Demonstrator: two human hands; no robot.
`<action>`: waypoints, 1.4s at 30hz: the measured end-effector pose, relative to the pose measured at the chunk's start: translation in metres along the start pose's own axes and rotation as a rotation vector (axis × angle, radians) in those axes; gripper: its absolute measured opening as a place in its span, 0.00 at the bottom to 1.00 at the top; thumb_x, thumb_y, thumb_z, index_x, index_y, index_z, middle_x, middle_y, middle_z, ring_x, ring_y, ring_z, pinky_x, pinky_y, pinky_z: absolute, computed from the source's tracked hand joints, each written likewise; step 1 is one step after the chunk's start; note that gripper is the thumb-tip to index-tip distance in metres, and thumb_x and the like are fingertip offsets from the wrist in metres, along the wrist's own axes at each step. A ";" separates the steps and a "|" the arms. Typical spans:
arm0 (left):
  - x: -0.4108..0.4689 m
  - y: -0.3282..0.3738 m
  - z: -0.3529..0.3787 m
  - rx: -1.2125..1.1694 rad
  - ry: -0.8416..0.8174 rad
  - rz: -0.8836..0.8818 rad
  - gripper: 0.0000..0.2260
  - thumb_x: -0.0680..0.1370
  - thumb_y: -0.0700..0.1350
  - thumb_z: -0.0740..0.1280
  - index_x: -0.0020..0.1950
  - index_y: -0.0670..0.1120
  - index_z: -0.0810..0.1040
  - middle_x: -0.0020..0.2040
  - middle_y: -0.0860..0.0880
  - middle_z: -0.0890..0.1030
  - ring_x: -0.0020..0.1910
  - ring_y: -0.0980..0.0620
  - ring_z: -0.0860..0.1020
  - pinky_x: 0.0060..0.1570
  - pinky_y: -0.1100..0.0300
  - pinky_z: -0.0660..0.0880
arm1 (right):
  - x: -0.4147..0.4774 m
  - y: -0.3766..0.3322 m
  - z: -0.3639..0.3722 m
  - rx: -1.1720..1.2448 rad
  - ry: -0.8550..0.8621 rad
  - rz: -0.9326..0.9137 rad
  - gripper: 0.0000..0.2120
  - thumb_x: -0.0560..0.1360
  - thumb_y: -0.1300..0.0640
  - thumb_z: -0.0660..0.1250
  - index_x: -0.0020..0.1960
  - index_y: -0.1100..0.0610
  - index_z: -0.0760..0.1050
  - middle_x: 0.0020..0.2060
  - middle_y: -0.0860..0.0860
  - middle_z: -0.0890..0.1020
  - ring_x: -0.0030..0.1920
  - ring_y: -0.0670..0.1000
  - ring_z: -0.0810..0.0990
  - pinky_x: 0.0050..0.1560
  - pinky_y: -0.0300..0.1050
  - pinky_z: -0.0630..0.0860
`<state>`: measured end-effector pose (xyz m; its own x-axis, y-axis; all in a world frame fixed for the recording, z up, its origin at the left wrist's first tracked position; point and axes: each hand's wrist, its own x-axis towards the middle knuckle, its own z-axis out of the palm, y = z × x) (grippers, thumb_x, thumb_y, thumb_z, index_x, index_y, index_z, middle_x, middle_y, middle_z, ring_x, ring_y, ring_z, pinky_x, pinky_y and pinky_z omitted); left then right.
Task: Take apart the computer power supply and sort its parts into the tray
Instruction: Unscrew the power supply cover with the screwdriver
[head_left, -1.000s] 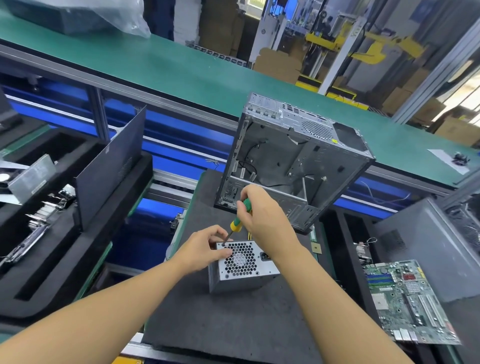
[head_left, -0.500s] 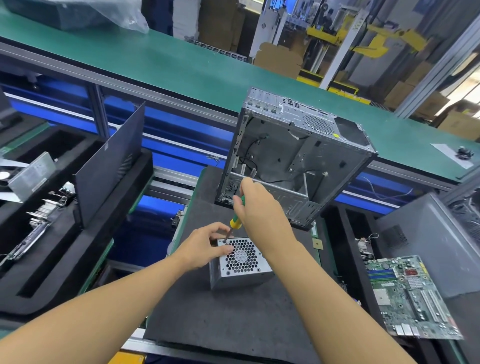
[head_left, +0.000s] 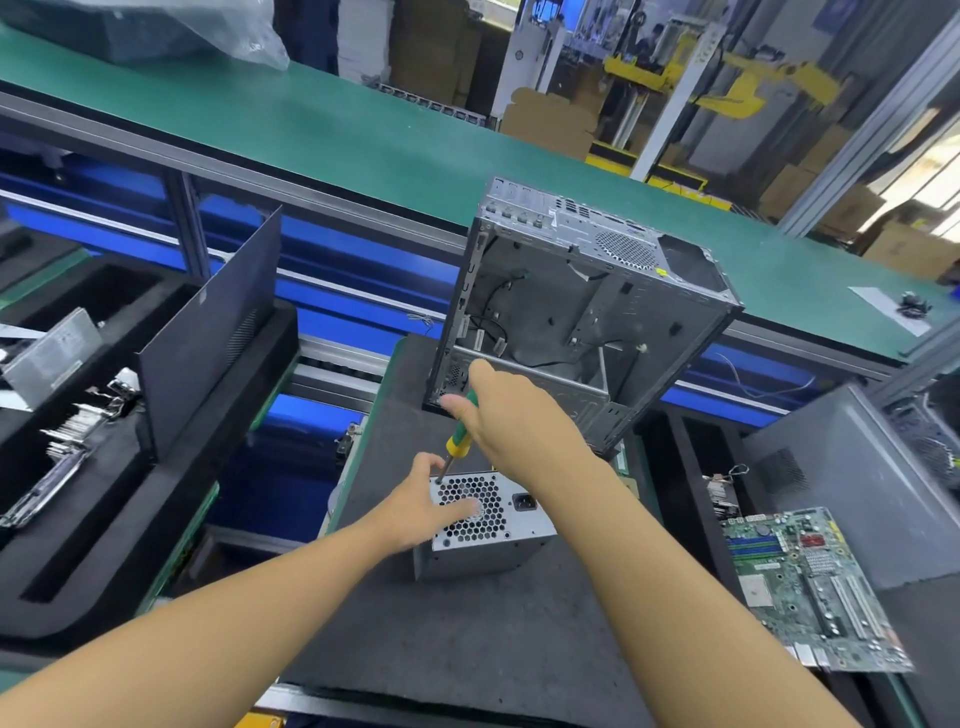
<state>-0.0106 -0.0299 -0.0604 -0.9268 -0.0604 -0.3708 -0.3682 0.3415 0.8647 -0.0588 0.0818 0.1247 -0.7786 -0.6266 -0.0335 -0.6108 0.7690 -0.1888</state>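
A grey metal power supply (head_left: 514, 540) with a honeycomb fan grille sits on the dark foam mat (head_left: 467, 634) in front of me. My left hand (head_left: 423, 506) rests on its left top side, fingers over the grille, steadying it. My right hand (head_left: 511, 410) grips a green-and-yellow screwdriver (head_left: 458, 441), tilted, with its tip at the box's top left corner. Black foam trays (head_left: 104, 509) with sorted parts lie at the left.
An empty computer case (head_left: 582, 312) stands upright just behind the power supply. A dark side panel (head_left: 208, 332) leans in the left tray. A green motherboard (head_left: 810, 587) and another grey case (head_left: 852, 488) lie at the right. A green conveyor (head_left: 311, 130) runs behind.
My right hand has risen slightly and turned with the screwdriver, its tip staying at the corner. My left hand has spread further over the grille. The view has shifted a little.
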 end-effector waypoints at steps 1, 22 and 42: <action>0.001 0.001 0.004 -0.029 0.015 -0.019 0.38 0.67 0.69 0.72 0.66 0.58 0.56 0.66 0.54 0.67 0.59 0.51 0.76 0.53 0.54 0.72 | 0.001 -0.001 0.000 0.006 -0.013 -0.020 0.16 0.83 0.44 0.57 0.46 0.56 0.62 0.38 0.51 0.74 0.37 0.56 0.73 0.32 0.49 0.64; 0.011 0.002 0.009 0.000 -0.053 -0.283 0.64 0.59 0.78 0.70 0.81 0.45 0.45 0.80 0.48 0.60 0.75 0.46 0.64 0.58 0.57 0.62 | 0.002 -0.011 -0.014 0.049 -0.037 0.072 0.17 0.79 0.44 0.65 0.52 0.57 0.65 0.42 0.53 0.75 0.40 0.57 0.76 0.35 0.48 0.69; 0.014 -0.003 0.008 0.017 -0.040 -0.248 0.62 0.53 0.79 0.72 0.76 0.46 0.57 0.70 0.50 0.72 0.65 0.50 0.73 0.66 0.53 0.70 | -0.003 -0.003 -0.022 0.149 -0.126 -0.032 0.06 0.79 0.50 0.64 0.55 0.48 0.74 0.45 0.47 0.78 0.43 0.51 0.76 0.41 0.46 0.73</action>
<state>-0.0224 -0.0245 -0.0705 -0.8044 -0.1074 -0.5843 -0.5824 0.3370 0.7398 -0.0575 0.0839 0.1474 -0.7294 -0.6684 -0.1457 -0.5995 0.7271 -0.3344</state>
